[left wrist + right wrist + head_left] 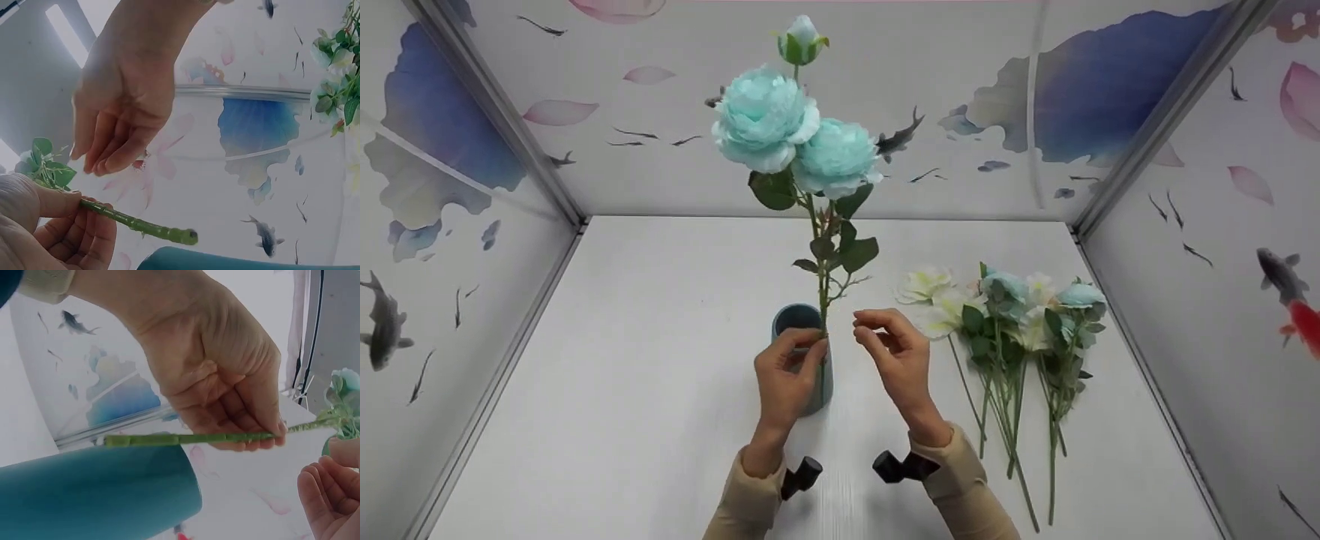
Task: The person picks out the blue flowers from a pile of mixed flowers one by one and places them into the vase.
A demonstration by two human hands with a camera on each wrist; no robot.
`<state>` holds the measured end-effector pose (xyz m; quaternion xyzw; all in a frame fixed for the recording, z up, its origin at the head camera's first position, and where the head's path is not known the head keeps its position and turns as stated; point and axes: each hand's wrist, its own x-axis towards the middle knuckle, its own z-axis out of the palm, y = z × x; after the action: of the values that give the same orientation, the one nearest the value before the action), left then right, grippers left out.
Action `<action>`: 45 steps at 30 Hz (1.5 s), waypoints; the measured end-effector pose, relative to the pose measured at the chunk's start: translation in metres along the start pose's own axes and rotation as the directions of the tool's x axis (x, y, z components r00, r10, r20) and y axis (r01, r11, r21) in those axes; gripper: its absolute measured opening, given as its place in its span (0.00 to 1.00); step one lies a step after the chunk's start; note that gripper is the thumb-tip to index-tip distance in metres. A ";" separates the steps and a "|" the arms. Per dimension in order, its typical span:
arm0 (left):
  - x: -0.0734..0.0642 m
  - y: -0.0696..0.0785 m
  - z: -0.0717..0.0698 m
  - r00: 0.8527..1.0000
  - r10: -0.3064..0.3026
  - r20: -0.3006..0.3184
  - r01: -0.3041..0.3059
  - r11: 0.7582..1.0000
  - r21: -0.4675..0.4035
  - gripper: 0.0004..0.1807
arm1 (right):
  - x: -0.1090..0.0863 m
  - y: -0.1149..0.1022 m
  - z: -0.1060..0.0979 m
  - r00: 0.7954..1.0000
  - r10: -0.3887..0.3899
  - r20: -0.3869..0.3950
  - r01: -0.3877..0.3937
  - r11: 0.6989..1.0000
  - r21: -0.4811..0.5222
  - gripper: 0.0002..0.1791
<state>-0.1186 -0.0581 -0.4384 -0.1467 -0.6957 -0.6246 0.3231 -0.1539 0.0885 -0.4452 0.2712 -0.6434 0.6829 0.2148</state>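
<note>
My left hand [789, 375] pinches the green stem [140, 225] of an artificial flower between thumb and index finger. Upright in the head view, this flower has two pale turquoise blooms [765, 120], a closed bud [801, 41] on top and dark green leaves [859, 255]. Its bare stem end juts past my left fingers in both wrist views. Just behind that hand stands a teal cylindrical vase [828, 379], its mouth facing up; the stem overlaps its right side. My right hand [896, 356] hovers right of the stem, fingers loosely bent and holding nothing.
Several more artificial flowers with white blooms [952, 311], turquoise blooms [1081, 294] and long stems [1051, 450] lie on the white table [645, 375] at the right. Printed walls [840, 45] enclose the table's back and sides. Each wrist carries a black camera [802, 476].
</note>
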 end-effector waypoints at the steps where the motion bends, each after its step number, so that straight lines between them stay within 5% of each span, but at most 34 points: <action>1: 0.002 -0.004 -0.002 1.000 0.003 -0.014 -0.003 1.000 -0.001 0.08 | -0.002 0.003 -0.005 1.000 0.004 -0.007 -0.004 1.000 0.013 0.08; 9: 0.029 -0.010 -0.018 0.995 0.033 -0.090 -0.035 0.999 -0.013 0.05 | -0.025 0.032 -0.058 0.978 0.146 -0.148 -0.153 0.988 -0.034 0.06; 19: 0.056 -0.012 -0.025 0.984 0.098 -0.149 -0.099 0.995 0.000 0.06 | -0.050 0.031 -0.112 0.869 0.334 -0.364 -0.394 0.913 -0.104 0.08; 33: 0.056 -0.030 -0.020 0.982 0.093 -0.165 -0.092 0.996 0.010 0.06 | -0.081 0.058 -0.157 0.774 0.370 -0.513 -0.456 0.889 -0.048 0.11; 39: 0.050 -0.031 -0.022 0.985 0.066 -0.157 -0.062 0.998 0.034 0.06 | -0.084 0.050 -0.160 0.776 0.356 -0.520 -0.465 0.880 -0.093 0.09; 45: 0.048 -0.011 -0.021 0.989 0.052 -0.141 -0.040 0.995 0.087 0.04 | -0.083 0.043 -0.157 0.775 0.351 -0.526 -0.482 0.866 -0.132 0.08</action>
<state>-0.1557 -0.0899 -0.4166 -0.1037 -0.6928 -0.5960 0.3925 -0.1334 0.2461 -0.5359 -0.0895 -0.6961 0.6690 0.2447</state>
